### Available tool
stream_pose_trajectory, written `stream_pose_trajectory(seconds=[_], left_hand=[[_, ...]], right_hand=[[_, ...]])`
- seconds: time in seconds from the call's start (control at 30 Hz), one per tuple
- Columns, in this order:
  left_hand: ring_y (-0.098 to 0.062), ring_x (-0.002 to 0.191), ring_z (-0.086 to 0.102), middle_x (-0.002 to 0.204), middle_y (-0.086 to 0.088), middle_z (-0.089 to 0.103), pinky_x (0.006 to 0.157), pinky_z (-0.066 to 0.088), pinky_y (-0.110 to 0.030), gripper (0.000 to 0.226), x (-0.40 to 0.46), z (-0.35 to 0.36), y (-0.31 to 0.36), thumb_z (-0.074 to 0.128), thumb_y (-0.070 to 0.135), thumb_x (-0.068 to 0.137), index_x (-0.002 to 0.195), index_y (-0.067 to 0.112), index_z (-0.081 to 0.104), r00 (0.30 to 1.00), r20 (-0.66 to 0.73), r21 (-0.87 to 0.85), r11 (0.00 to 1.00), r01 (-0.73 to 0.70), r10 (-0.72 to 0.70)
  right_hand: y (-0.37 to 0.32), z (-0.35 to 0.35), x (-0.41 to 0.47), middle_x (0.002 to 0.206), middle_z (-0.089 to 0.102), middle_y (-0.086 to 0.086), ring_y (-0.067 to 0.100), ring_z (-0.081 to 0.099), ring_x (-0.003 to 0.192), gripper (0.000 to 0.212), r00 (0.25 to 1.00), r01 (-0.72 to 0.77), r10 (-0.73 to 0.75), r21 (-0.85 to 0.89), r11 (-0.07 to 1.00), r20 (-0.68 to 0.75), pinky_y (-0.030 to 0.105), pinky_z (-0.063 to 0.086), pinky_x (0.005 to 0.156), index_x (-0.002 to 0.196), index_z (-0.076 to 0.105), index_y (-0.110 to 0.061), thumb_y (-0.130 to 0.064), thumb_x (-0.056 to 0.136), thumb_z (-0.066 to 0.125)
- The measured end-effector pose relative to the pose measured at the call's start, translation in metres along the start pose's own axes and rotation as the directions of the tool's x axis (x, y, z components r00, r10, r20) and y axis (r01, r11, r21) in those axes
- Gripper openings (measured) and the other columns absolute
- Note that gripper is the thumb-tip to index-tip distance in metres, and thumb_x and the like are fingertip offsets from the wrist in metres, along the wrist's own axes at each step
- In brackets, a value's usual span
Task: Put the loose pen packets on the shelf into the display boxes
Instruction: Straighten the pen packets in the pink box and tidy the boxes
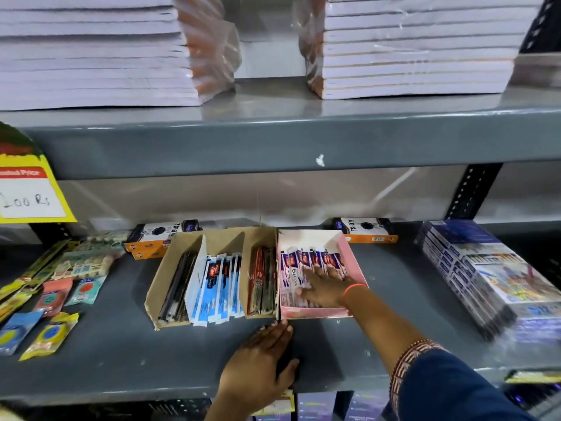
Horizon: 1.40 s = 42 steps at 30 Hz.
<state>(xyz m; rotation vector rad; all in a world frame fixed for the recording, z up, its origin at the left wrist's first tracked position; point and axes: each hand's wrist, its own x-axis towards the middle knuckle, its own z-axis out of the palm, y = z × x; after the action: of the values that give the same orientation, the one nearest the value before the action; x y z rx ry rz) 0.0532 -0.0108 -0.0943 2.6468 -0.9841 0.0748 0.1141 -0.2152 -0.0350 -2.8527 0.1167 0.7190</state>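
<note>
A pink display box (355, 262) sits mid-shelf with several purple-and-white pen packets (299, 259) lying in it. My right hand (323, 285) lies flat on those packets inside the box, fingers spread, pressing down. Joined to its left is a brown cardboard display box (165, 268) with three slots: black pens (179, 284), blue-and-white packets (218, 287), red-and-black packets (262, 281). My left hand (261, 363) rests palm down on the grey shelf (121, 354), fingertips touching the boxes' front edge. It holds nothing.
Loose yellow, blue and red sachets (48, 302) lie at the shelf's left. Two orange-and-black cartons (154, 238) stand behind the boxes. A wrapped stack of blue packs (485, 275) fills the right. Notebook stacks (91, 56) sit on the shelf above; a yellow price tag (30, 189) hangs left.
</note>
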Motion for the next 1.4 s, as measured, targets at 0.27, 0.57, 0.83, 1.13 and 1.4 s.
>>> stream_pose_trajectory(seconds=[0.27,0.57,0.83,1.13,1.4], left_hand=[[-0.001,0.102,0.06,0.112,0.019,0.065,0.083,0.042,-0.012,0.05,0.0,-0.009,0.005,0.032,0.058,0.084,0.108,0.034,0.068,0.992,0.123,0.017,1.0,-0.006,0.004],[0.0,0.107,0.057,0.116,0.02,0.062,0.087,0.04,-0.012,0.067,-0.001,-0.014,0.008,0.005,0.056,0.093,0.111,0.034,0.066,0.993,0.097,0.095,0.994,0.055,-0.064],[-0.01,0.139,0.009,0.154,0.009,0.014,0.108,0.011,-0.02,0.061,-0.004,-0.011,-0.005,0.033,0.054,0.094,0.146,0.027,0.019,0.995,0.1,0.034,0.999,0.014,-0.018],[-0.008,0.096,0.064,0.113,0.005,0.066,0.102,0.01,-0.008,0.075,-0.07,-0.036,-0.096,0.008,0.06,0.093,0.107,0.019,0.07,0.995,-0.065,0.027,0.996,0.079,-0.077],[-0.009,0.093,0.065,0.106,0.005,0.07,0.082,0.044,-0.018,0.073,-0.086,-0.039,-0.128,0.011,0.057,0.094,0.104,0.019,0.072,0.986,-0.159,-0.001,0.999,0.051,-0.05]], right_hand=[[0.002,0.005,0.005,0.161,-0.015,0.006,0.029,-0.009,0.149,0.079,0.999,-0.032,0.032,0.015,0.999,-0.031,0.054,0.004,0.12,0.152,-0.003,-0.02,-0.063,0.091,0.023],[0.006,0.003,-0.004,0.162,-0.006,0.002,0.022,-0.004,0.15,0.078,0.993,0.034,-0.016,0.148,0.988,-0.119,0.05,0.007,0.12,0.152,-0.003,-0.019,-0.059,0.093,0.027],[-0.04,-0.003,-0.054,0.162,0.006,0.005,0.02,0.005,0.15,0.066,0.875,0.135,0.026,0.296,0.945,-0.483,0.038,0.009,0.123,0.152,0.006,-0.013,-0.044,0.099,0.029],[-0.175,0.029,-0.065,0.135,0.057,0.016,0.027,0.063,0.116,0.058,0.633,0.337,-0.204,0.028,0.941,-0.747,0.03,0.055,0.087,0.136,0.049,-0.004,-0.001,0.078,0.051],[-0.214,0.061,-0.011,0.161,0.0,0.014,0.03,0.002,0.149,0.059,0.978,0.065,-0.068,-0.023,0.998,-0.198,0.043,0.014,0.119,0.151,0.008,-0.008,-0.014,0.098,0.033]])
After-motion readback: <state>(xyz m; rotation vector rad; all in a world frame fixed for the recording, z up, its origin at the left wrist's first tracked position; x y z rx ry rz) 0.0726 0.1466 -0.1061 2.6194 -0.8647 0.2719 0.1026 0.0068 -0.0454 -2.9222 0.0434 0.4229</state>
